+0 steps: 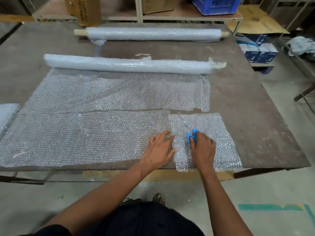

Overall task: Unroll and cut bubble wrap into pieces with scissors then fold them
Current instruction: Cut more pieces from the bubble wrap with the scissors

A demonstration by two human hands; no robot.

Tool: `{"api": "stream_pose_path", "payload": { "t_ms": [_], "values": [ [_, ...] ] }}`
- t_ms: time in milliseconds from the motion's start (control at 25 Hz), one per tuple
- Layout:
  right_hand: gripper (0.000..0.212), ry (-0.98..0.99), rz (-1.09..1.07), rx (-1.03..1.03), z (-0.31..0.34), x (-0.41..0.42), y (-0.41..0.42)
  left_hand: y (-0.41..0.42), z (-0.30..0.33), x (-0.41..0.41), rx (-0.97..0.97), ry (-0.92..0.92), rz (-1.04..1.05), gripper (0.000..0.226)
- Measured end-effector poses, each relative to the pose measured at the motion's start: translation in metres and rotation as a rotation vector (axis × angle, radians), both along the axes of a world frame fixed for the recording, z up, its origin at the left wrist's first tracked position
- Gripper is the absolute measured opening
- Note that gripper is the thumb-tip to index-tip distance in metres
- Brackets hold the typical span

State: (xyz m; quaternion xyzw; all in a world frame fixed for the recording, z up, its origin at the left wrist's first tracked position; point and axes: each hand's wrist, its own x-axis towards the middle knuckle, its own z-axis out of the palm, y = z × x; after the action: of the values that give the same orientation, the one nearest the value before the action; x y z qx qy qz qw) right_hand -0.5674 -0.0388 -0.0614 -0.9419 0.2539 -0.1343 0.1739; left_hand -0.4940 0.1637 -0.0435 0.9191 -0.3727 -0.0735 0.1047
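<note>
A: Head view, hands?
B: Right hand (202, 147) grips blue-handled scissors (190, 133), blades ahead on a small rectangular bubble wrap piece (219, 133); left hand (160, 149) lies flat, fingers spread, on the larger dimpled bubble wrap sheet (85, 133).
A: Edges?
B: Both reach the surface (255, 99) edge nearest the hands.

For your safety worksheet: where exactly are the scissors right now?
In the head view, the scissors are near the table's front right, held in the right hand over the bubble wrap, beside the left hand.
</note>
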Motion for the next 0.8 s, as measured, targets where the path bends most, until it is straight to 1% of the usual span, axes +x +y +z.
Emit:
{"api": "stream_pose_path", "payload": {
  "t_ms": [120,240,320,400,480,600,640,720,760,800],
  "values": [
    [0.036,0.017,-0.036,-0.037,-0.005,-0.013,-0.004,-0.021,0.003,-0.008,0.02,-0.061,0.055,0.061],
    [0.037,0.022,-0.098,-0.058,-0.008,-0.02,-0.002,-0.041,0.0,-0.018,0.02,-0.103,0.169,0.066],
    [0.038,0.03,-0.154,-0.049,-0.008,-0.02,-0.003,-0.056,0.005,-0.025,0.066,-0.087,0.247,0.067],
    [0.039,0.026,-0.187,-0.031,-0.008,-0.019,0.0,-0.068,0.013,-0.028,0.067,-0.01,0.327,0.065],
    [0.039,-0.002,-0.206,0.008,-0.006,-0.018,0.003,-0.079,0.016,-0.025,-0.053,0.136,0.433,0.061],
    [0.034,-0.016,-0.229,0.053,-0.004,-0.015,-0.001,-0.088,0.015,-0.011,-0.308,0.536,0.675,0.052],
    [0.035,-0.016,-0.228,0.058,-0.004,-0.015,-0.001,-0.089,0.016,-0.006,-0.382,0.651,0.715,0.048],
    [0.038,-0.037,-0.224,0.081,-0.002,-0.013,0.0,-0.089,0.028,0.001,-0.529,0.872,0.684,0.036],
    [0.037,-0.065,-0.227,0.099,-0.001,-0.013,0.001,-0.09,0.035,0.004,-0.592,0.952,0.647,0.03],
    [0.035,-0.102,-0.231,0.115,0.002,-0.013,0.002,-0.09,0.044,0.006,-0.626,1.02,0.609,0.028]
  ]
}}
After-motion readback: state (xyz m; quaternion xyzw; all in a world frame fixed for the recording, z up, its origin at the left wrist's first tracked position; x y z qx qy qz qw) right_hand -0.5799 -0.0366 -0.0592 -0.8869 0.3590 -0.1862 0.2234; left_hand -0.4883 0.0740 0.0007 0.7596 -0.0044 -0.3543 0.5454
